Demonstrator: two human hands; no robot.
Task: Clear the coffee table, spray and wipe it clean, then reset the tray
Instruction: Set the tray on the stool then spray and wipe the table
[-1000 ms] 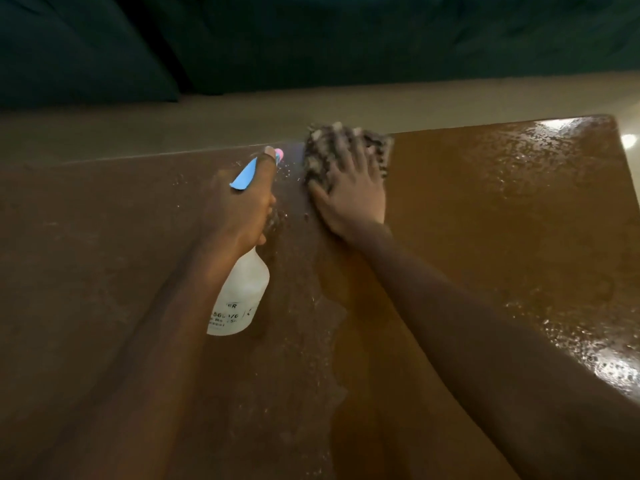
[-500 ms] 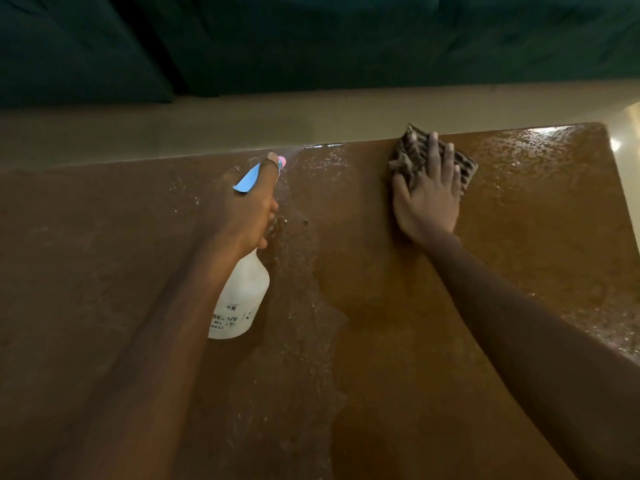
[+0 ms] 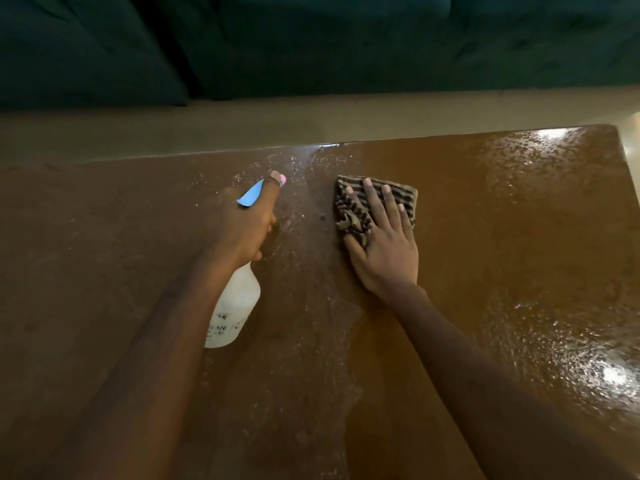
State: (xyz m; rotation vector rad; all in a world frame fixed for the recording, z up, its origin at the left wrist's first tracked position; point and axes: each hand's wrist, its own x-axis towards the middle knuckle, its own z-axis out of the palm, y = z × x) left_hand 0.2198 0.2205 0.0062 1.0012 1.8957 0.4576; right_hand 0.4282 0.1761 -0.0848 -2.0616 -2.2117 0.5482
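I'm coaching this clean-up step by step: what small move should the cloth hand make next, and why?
Probably sweep the striped cloth leftward under the right hand, toward the droplets beside the spray bottle. The coffee table looks smeared to the right of the cloth, while fresh spray beads sit unwiped near the nozzle held by the left hand.

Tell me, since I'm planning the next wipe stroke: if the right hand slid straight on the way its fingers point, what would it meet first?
Only wet tabletop lies ahead of the right hand and its striped cloth; nothing else stands before the table's far edge, then floor.
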